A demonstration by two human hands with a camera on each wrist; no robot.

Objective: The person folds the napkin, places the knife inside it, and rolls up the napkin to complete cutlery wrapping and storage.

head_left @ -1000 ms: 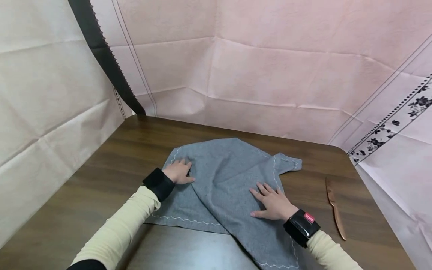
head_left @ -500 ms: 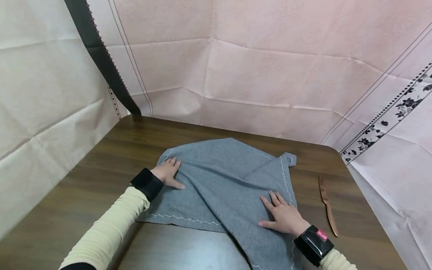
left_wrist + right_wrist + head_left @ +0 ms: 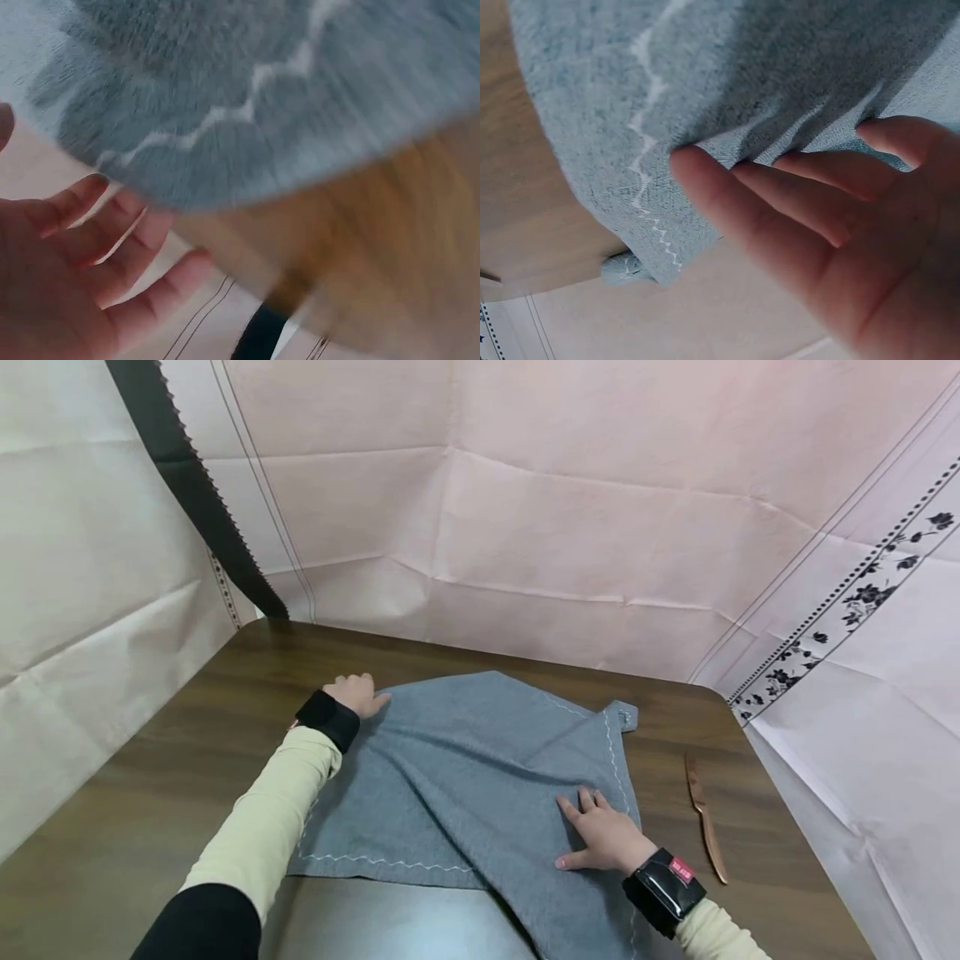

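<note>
A grey cloth (image 3: 465,777) with white zigzag stitching lies partly folded on the dark wooden table (image 3: 150,760). My left hand (image 3: 358,692) is at the cloth's far left corner. The left wrist view is blurred and shows that hand (image 3: 90,270) with fingers spread and straight beside the cloth's stitched edge (image 3: 262,90), holding nothing. My right hand (image 3: 600,831) lies flat on the folded-over layer near its right edge. In the right wrist view its straight fingers (image 3: 780,187) press on the cloth (image 3: 742,67).
A copper-coloured knife (image 3: 705,820) lies on the table to the right of the cloth. Pink sheeting (image 3: 570,527) closes off the back and right sides, white sheeting (image 3: 82,552) the left. The table's rounded far right corner (image 3: 720,693) is close to the knife.
My left hand has slid off the cloth's left part, up and outward to its far left corner. The right hand still presses the folded layer, and the cloth lies flatter.
</note>
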